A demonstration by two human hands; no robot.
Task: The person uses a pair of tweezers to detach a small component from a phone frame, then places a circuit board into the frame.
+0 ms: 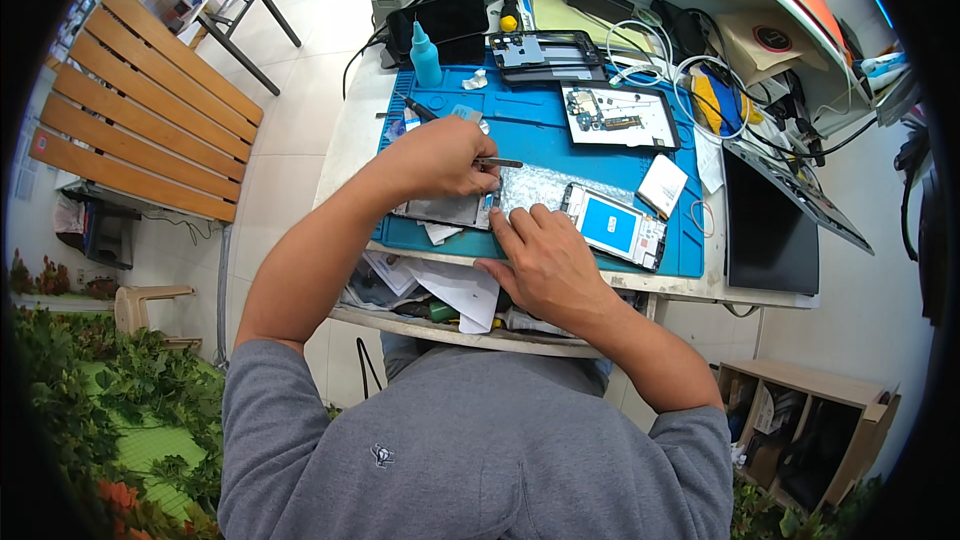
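My left hand [448,155] is closed round a pair of metal tweezers [505,162], held over the right end of an opened phone frame [445,211]. That frame lies flat at the mat's near edge, partly hidden beneath my left hand and wrist. My right hand [552,265] is open and palm down, its index fingertip at the frame's right end and its thumb out to the left. Just right of it lies another opened phone [612,227] with a blue rectangle on its back. Both rest on a blue work mat [400,233].
A blue dropper bottle [425,58] stands at the mat's far left. Phone housings [545,52], a tray with a circuit board [620,115] and a white battery-like block [662,186] lie beyond. Looped white cables [690,65] crowd the back right. An open drawer [480,335] juts out below.
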